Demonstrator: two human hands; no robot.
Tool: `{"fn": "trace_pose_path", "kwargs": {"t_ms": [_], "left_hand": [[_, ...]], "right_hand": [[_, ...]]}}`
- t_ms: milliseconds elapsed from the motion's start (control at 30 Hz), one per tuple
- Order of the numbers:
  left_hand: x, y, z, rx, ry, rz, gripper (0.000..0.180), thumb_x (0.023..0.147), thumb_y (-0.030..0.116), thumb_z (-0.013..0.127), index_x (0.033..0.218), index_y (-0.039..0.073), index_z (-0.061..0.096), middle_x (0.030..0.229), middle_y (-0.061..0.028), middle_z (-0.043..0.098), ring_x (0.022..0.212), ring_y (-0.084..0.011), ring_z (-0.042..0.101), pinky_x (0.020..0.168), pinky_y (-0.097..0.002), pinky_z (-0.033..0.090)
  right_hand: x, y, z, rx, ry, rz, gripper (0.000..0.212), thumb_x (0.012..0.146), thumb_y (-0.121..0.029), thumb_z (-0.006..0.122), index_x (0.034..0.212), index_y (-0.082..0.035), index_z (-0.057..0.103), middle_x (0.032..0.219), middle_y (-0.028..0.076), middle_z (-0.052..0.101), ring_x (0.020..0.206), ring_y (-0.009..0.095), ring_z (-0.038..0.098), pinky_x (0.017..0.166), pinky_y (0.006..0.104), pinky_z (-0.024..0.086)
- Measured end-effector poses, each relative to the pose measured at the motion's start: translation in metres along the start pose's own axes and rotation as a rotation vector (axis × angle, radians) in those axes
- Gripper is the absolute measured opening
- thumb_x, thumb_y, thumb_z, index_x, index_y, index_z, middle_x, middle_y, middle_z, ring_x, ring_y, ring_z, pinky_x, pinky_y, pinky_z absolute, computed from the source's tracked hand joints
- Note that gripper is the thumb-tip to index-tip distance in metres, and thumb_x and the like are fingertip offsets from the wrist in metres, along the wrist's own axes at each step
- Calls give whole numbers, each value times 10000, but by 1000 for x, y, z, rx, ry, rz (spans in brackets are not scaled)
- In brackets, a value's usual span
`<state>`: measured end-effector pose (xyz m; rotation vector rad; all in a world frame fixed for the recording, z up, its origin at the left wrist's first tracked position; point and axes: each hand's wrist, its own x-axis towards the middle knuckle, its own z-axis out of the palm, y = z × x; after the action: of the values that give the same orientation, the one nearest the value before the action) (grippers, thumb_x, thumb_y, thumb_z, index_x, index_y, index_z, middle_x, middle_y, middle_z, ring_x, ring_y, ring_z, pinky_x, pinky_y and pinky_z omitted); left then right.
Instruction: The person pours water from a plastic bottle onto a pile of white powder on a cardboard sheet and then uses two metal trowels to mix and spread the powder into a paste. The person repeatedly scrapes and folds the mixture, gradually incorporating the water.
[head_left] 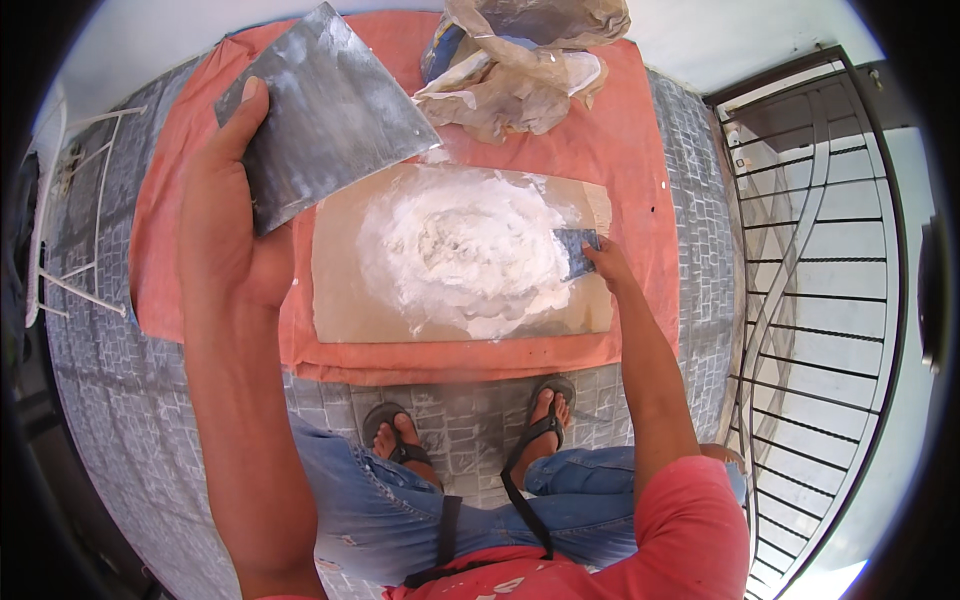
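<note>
My left hand (225, 215) is raised close to the camera and grips a large square metal plate (325, 110), grey and smeared with white. Lower down, my right hand (608, 265) holds a small blue-grey scraper blade (577, 250) against the right edge of a mound of white paste (465, 250). The paste is spread on a flat brown board (345, 300) that lies on an orange cloth (620, 150) on the floor.
A crumpled brown paper sack (520, 60) with a blue bag inside sits at the cloth's far edge. Grey patterned floor tiles (130, 400) surround the cloth. A black metal gate (810, 260) stands at the right. My sandalled feet (545, 410) are just before the cloth.
</note>
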<state>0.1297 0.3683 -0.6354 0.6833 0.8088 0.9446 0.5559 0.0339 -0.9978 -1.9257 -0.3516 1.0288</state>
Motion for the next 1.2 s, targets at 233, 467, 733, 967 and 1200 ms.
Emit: {"fn": "trace_pose_path", "kwargs": {"t_ms": [233,467,733,967,1200], "left_hand": [[-6,-2,1,-26,-30,-9,369,1071,214,727,1364,-2,668,1303,-90,730,1170,-186,720,1036,-354,593],[-19,1,11,-30,11,40,335,1079,239,717,1319,7,691,1270,-67,733,1146,-182,713,1016,-370,586],[-27,8,10,-13,15,48,322,1080,260,713,1295,19,702,1216,-54,750,1116,-185,719,1005,-382,582],[-25,9,10,-12,29,71,315,1081,275,711,1264,18,720,1217,-54,746,1123,-175,700,1016,-371,560],[-21,7,7,-71,13,17,306,1086,276,698,1235,12,733,1239,-54,739,1141,-175,680,1051,-357,529]], "right_hand": [[-15,-33,66,-460,200,-316,211,1054,-169,670,1219,-40,702,1041,140,777,892,306,744,793,449,552],[-56,-139,129,-1034,248,-482,164,1033,-175,645,1155,-73,687,1077,200,770,974,419,746,839,569,564],[-29,-132,173,-1252,102,-740,236,938,-28,602,1131,-109,711,1015,112,781,977,341,749,881,503,578],[-28,-157,160,-1320,-8,-916,117,968,-82,620,1038,-94,713,941,136,770,952,353,737,865,516,554],[-29,-153,190,-1345,-77,-950,179,997,-106,616,1118,-146,742,1029,75,783,1062,313,717,959,507,520]]}}
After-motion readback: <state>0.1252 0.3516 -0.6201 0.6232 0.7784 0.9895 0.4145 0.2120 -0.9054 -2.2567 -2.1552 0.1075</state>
